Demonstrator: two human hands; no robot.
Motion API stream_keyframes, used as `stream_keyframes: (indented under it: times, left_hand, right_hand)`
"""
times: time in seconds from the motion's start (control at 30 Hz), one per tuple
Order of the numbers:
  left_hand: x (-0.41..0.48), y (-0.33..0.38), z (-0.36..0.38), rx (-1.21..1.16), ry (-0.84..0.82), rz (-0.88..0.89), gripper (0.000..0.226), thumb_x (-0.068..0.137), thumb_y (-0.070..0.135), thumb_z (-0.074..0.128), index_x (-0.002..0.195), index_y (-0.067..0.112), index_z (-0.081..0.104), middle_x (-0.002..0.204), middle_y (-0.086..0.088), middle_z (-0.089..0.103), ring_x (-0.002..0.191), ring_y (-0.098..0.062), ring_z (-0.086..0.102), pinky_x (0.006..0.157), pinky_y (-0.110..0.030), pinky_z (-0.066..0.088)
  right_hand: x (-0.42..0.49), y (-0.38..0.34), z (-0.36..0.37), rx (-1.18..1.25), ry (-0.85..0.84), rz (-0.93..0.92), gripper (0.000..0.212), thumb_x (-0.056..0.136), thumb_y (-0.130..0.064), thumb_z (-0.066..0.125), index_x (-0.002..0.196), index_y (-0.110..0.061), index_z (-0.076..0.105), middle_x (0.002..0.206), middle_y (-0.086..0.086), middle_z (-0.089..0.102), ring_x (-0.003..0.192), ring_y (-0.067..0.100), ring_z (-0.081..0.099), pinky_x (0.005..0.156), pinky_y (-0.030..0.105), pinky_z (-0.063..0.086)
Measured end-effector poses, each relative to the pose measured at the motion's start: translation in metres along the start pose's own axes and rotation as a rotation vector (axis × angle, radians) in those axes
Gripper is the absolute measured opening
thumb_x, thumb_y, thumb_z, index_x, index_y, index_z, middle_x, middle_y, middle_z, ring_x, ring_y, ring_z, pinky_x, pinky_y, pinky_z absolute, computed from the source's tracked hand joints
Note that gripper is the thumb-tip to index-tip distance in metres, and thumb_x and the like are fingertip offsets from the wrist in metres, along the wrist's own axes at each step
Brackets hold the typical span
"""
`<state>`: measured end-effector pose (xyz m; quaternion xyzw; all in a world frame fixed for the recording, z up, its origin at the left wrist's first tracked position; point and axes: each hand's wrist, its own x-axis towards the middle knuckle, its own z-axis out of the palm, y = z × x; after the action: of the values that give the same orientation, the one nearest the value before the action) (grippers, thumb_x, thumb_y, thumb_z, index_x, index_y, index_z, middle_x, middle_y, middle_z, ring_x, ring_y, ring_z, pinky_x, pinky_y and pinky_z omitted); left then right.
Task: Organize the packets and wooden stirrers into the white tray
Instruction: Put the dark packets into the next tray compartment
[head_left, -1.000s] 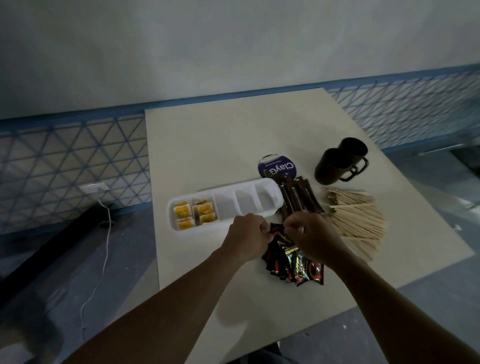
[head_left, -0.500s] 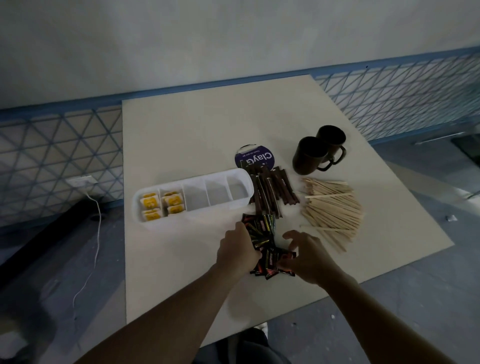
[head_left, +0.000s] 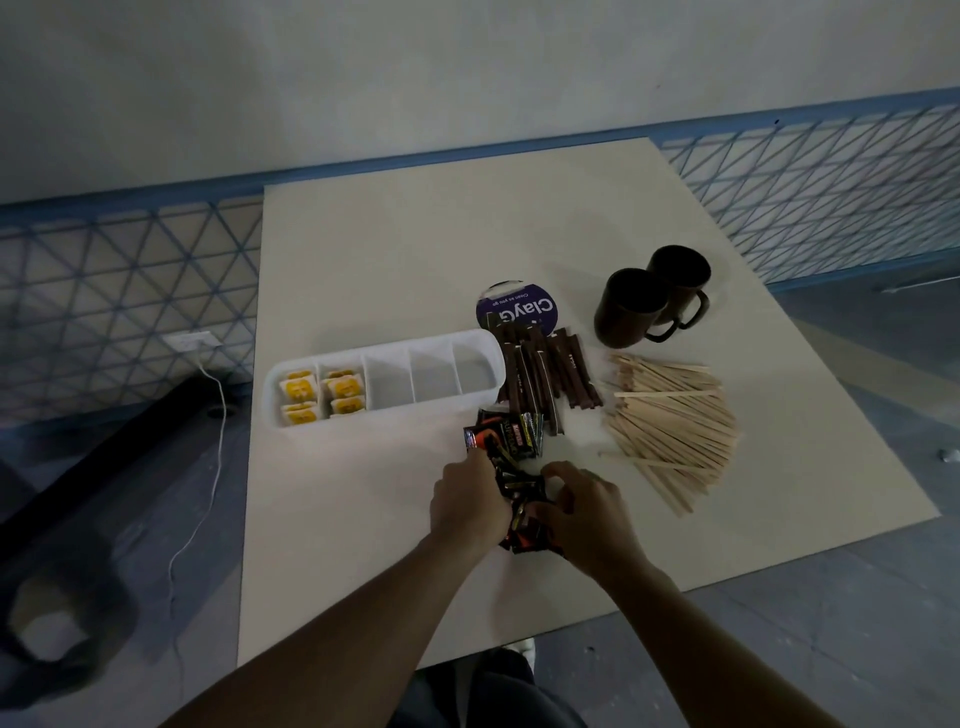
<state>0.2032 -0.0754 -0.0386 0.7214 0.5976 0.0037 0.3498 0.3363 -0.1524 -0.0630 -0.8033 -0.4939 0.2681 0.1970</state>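
Observation:
A long white tray (head_left: 485, 343) with several compartments lies on the table; its two leftmost compartments hold yellow packets (head_left: 322, 392), the others are bare. In front of its right end lies a pile of black-and-red packets (head_left: 506, 434). My left hand (head_left: 467, 501) and my right hand (head_left: 582, 512) close on the near part of that pile from both sides, fingers curled round the packets. Brown stick packets (head_left: 540, 371) lie right of the tray. A fan of wooden stirrers (head_left: 675, 421) lies further right.
Two dark mugs (head_left: 647, 301) stand at the back right beside a round purple lid (head_left: 517, 309). The table (head_left: 415, 249) ends close behind my wrists and just right of the stirrers. A cable hangs at the left, off the table.
Both hands moved from the far part of the black-and-red pile down to its near part and closed in on it. The camera view also shifted.

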Motion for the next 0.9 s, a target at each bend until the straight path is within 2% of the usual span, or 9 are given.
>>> stream_keyframes:
  times: [0.17,0.27,0.37,0.47,0.57,0.67,0.77,0.9]
  left_hand:
    - [-0.001,-0.002,0.002,-0.103,-0.045,0.038,0.032,0.087,0.026,0.069,0.115,0.016,0.058,0.104,-0.005,0.068,0.090,-0.020,0.065,0.077,-0.032,0.056]
    - [-0.002,-0.004,0.001,-0.096,-0.071,0.093,0.046,0.080,0.031,0.077,0.119,0.018,0.057,0.107,-0.002,0.069,0.094,-0.020,0.066,0.080,-0.034,0.058]
    - [-0.003,-0.002,0.002,-0.031,-0.009,0.108,0.049,0.076,0.033,0.078,0.120,0.024,0.057,0.108,0.001,0.068,0.095,-0.020,0.066,0.080,-0.040,0.059]
    - [-0.004,0.003,0.002,-0.063,0.047,0.119,0.042,0.079,0.032,0.076,0.117,0.024,0.060,0.106,0.003,0.069,0.093,-0.017,0.066,0.078,-0.037,0.058]
    - [-0.003,0.007,0.000,-0.136,0.060,0.132,0.032,0.082,0.029,0.074,0.112,0.022,0.065,0.101,0.005,0.071,0.091,-0.015,0.067,0.077,-0.032,0.058]
    - [0.001,0.008,-0.005,-0.208,0.033,0.147,0.026,0.083,0.027,0.072,0.108,0.022,0.070,0.096,0.005,0.073,0.087,-0.013,0.068,0.078,-0.032,0.058]
    - [0.006,0.008,-0.016,-0.285,0.031,0.152,0.020,0.083,0.024,0.071,0.102,0.020,0.073,0.092,0.005,0.073,0.084,-0.012,0.068,0.073,-0.026,0.055]
    - [0.012,0.013,-0.035,-0.426,0.056,0.171,0.024,0.087,0.019,0.069,0.111,0.021,0.073,0.099,0.007,0.073,0.085,-0.005,0.067,0.067,-0.008,0.046]
  right_hand:
    - [0.001,0.002,0.005,-0.042,0.056,-0.035,0.037,0.095,-0.034,0.059,0.131,-0.030,0.054,0.106,-0.001,0.063,0.082,0.013,0.059,0.063,0.024,0.051]
    - [0.002,-0.001,0.007,-0.050,0.076,-0.036,0.028,0.099,-0.030,0.050,0.127,-0.028,0.054,0.103,0.002,0.063,0.079,0.015,0.060,0.061,0.026,0.053]
    - [0.004,-0.004,0.006,-0.039,0.085,-0.024,0.024,0.100,-0.028,0.047,0.121,-0.025,0.058,0.099,0.004,0.064,0.077,0.017,0.061,0.060,0.028,0.054]
    - [0.006,-0.002,0.005,0.030,0.057,-0.008,0.020,0.101,-0.023,0.047,0.117,-0.025,0.059,0.096,0.001,0.065,0.071,0.010,0.060,0.055,0.023,0.052]
    - [0.006,-0.005,-0.001,0.172,-0.002,0.058,0.016,0.101,-0.020,0.047,0.113,-0.027,0.056,0.086,-0.002,0.063,0.070,0.010,0.066,0.055,0.026,0.058]
    - [0.004,-0.011,-0.010,0.310,-0.039,0.146,0.024,0.100,-0.021,0.054,0.124,-0.022,0.056,0.087,-0.009,0.057,0.072,0.007,0.066,0.050,0.013,0.052]
    - [0.006,-0.016,-0.016,0.342,-0.010,0.177,0.035,0.097,-0.031,0.059,0.131,-0.026,0.053,0.102,-0.002,0.059,0.077,0.005,0.064,0.049,0.010,0.046]
    - [0.015,-0.029,-0.022,0.414,-0.035,0.142,0.019,0.099,-0.036,0.054,0.111,-0.024,0.063,0.106,-0.001,0.065,0.085,0.008,0.066,0.061,0.018,0.050]
